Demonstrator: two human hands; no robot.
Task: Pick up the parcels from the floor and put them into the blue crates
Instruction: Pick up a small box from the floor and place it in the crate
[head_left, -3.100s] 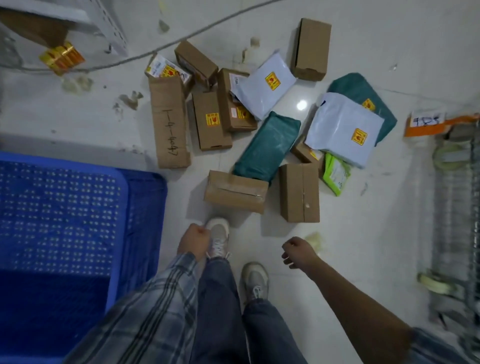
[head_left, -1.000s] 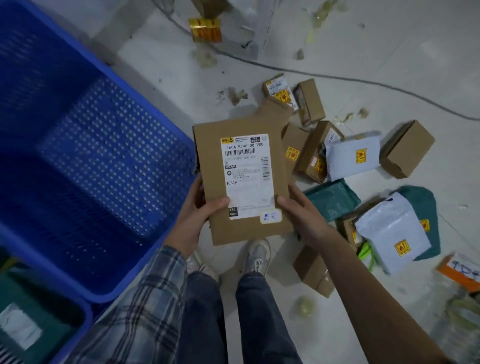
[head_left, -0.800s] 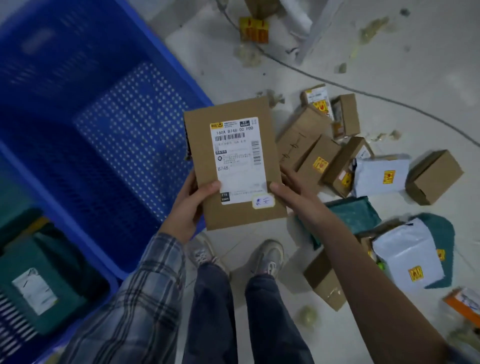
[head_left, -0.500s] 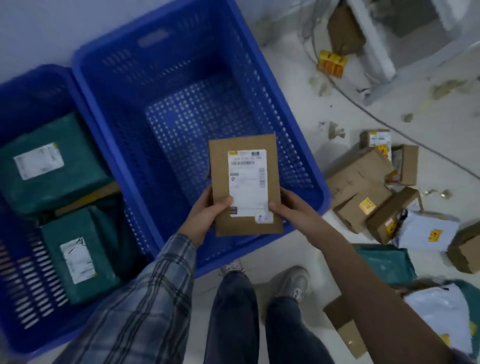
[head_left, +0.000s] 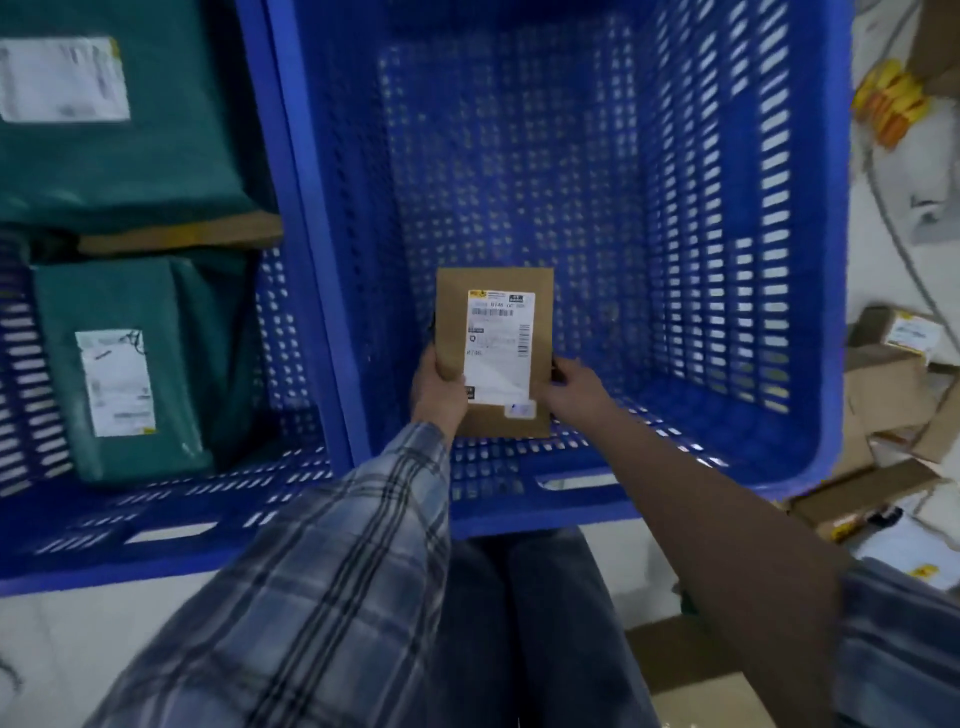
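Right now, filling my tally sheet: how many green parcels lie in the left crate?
2: one green parcel at the far end, another nearer; more may hide beneath.

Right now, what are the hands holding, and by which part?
Both hands hold the brown parcel by its lower edges: left hand on the left side, right hand on the right, inside the crate.

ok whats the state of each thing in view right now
brown parcel: label up, gripped on both sides, inside the right crate
left hand: grips parcel
right hand: grips parcel
right crate: otherwise empty
left crate: holds green bags
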